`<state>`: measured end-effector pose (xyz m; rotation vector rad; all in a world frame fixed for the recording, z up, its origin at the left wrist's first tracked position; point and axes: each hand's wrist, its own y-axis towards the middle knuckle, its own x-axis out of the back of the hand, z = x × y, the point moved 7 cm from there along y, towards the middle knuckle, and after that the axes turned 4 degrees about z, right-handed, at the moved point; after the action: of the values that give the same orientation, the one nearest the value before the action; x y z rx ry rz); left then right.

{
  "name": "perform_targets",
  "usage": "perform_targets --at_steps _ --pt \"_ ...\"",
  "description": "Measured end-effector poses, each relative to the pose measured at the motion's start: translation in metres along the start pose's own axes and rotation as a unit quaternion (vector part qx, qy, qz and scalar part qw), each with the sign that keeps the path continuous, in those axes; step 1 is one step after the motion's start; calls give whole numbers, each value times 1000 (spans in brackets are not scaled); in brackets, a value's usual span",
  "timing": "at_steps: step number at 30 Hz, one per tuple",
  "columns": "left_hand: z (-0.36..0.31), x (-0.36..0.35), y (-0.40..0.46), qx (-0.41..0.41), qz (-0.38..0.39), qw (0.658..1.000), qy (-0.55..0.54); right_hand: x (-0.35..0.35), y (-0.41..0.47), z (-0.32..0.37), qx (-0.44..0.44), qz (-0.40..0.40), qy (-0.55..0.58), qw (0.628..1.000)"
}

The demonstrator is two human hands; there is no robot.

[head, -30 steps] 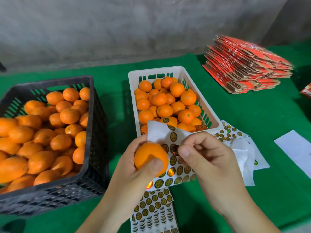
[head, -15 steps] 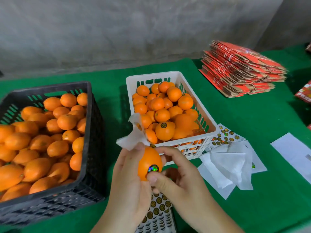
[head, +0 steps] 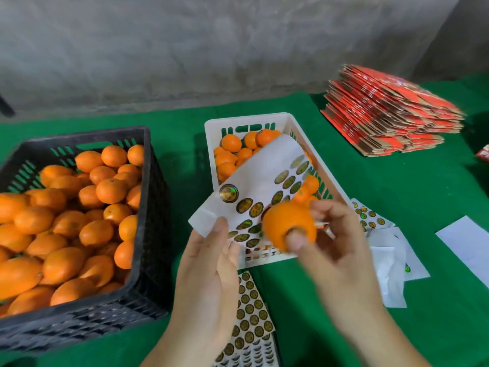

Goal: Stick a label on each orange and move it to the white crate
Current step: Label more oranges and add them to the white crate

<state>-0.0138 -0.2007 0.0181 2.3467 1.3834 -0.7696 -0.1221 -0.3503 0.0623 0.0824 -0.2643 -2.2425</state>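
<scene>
Right hand grips orange, thumb over its front, just above near rim of white crate; crate lies straight ahead. Left hand pinches curled label sheet beside orange, thumb on top. Right hand nearer crate.

We can read no text: the round labels on the sticker sheet and the print on the red cartons, upper right, are too blurred.
</scene>
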Motion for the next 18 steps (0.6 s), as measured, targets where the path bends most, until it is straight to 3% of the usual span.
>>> perform_targets --at_steps 2,6,7,9,11,14,16,18 --pt "-7 2 3 -9 18 1000 21 27 35 -13 -35 -57 -16 998" --pt "-15 9 15 31 81 996 10 57 59 -51 -182 -18 -138 973" --pt "-16 7 17 43 117 991 38 53 57 -54 -176 17 -121 977" --pt "-16 8 22 78 176 974 116 24 40 -54 -149 165 -3 975" --pt "-19 16 30 84 175 964 181 -5 19 -50 -136 263 84 951" --pt "-38 27 51 43 149 954 259 -16 12 -48 -143 204 57 967" --pt "-71 45 71 -75 93 914 388 -14 10 -50 -127 175 55 975" --pt "-110 84 95 -170 -30 800 574 -8 8 -57 -172 132 156 964"
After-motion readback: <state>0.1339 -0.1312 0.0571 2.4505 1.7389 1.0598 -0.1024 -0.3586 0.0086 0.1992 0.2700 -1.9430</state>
